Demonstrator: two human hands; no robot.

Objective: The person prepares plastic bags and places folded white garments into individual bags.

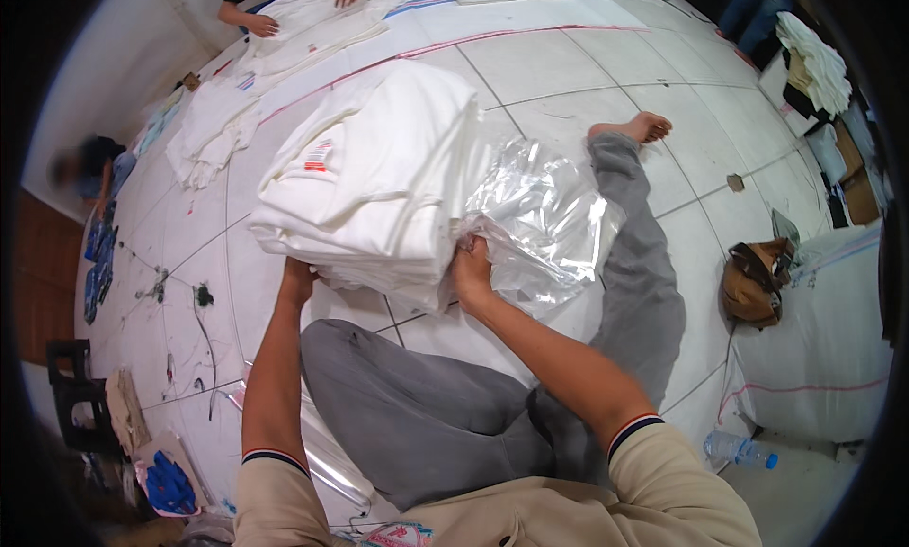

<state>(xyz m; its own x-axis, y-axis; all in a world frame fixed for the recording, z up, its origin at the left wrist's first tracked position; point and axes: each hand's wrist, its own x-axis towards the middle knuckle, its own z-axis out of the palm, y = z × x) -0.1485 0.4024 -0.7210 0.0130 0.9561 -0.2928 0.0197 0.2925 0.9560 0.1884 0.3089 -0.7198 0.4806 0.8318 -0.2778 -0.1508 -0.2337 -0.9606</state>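
On the tiled floor (587, 64), a stack of folded white cloth (379, 182) is gripped underneath by the left hand (296, 280), while the right hand (471, 270) clenches the clear plastic bag (544, 220), whose mouth is best held wide.

The stack of folded cloth (379, 182) under my hands is plain white, with a small label (320, 156) printed in red stripes. The bag (544, 220) I grip is clear, glinting silver-white. My trousers (445, 410) are grey; my shirt (568, 514) is beige, its cuffs (632, 426) banded dark blue, white and red. The floor tiles (578, 69) are white with dark grout lines, crossed by a thin red line (492, 37). A brown bag (753, 282) sits to my right, beside a white sack (819, 348) with a pink stripe. The bottle (740, 448) has a blue cap.
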